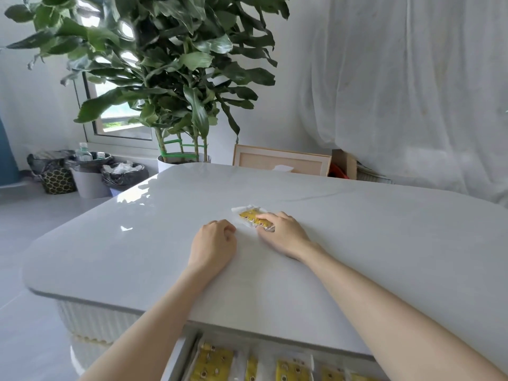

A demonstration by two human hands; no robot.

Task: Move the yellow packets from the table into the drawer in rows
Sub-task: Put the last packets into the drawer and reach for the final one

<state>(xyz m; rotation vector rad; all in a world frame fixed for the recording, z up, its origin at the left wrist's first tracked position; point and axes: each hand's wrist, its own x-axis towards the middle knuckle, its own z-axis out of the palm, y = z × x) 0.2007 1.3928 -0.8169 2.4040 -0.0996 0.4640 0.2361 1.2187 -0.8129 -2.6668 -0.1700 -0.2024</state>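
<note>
Far left, beyond the worktop point(357, 243), bins point(90, 174) lined with dark bags stand on the floor, their contents too small to make out apart from two clear bottles. A large potted plant point(165, 64) rises behind the worktop's far edge and hides most of the window.

Your left hand point(213, 244) rests on the worktop with its fingers curled under in a loose fist; nothing shows in its grip, though the palm side is hidden from you. Just beside it, to the right, lies the one yellow packet point(254, 218) on the worktop, its pale wrapper edge sticking out at the far left end. Your right hand point(283, 233) lies over the packet's near right end, fingertips pressed on top. Whether that grip has closed around the packet or only presses down on it, you cannot tell, since the thumb is hidden.

At the bottom edge the open drawer point(178, 358) shows a row of yellow packets point(213, 364), cut off by the frame and partly covered by your forearms.
</note>
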